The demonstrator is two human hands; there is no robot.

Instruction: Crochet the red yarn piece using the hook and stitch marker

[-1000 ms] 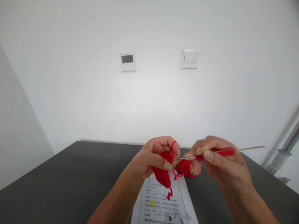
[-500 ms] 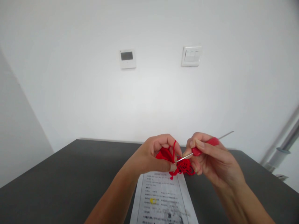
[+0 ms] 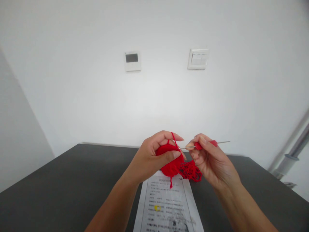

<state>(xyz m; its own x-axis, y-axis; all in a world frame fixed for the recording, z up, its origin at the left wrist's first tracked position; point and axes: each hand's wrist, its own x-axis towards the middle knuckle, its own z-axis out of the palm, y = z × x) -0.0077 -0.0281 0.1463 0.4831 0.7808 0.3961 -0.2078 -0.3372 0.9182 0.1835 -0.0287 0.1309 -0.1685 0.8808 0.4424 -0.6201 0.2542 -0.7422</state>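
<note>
My left hand (image 3: 154, 156) pinches a round red crochet piece (image 3: 172, 166) between thumb and fingers. A strand of red yarn (image 3: 174, 138) runs over its raised index finger down to the edge of the piece. In my right hand (image 3: 210, 158) is a crochet hook (image 3: 199, 146) with a red grip and a thin metal shaft at both ends. The hook's tip meets the edge of the piece beside my left thumb. A short yarn tail (image 3: 171, 183) dangles below the piece. Loose tangled red yarn (image 3: 191, 171) lies behind and between the hands.
A printed sheet (image 3: 166, 199) with a small yellow mark lies on the dark table (image 3: 103, 170) under the hands. On the white wall behind are a thermostat panel (image 3: 132, 61) and a light switch (image 3: 198, 59). A pipe (image 3: 287, 164) stands at the right.
My left hand has lifted and turned the crochet piece, so more of its round face shows. The right hand has shifted left and up, and the hook now lies nearly level.
</note>
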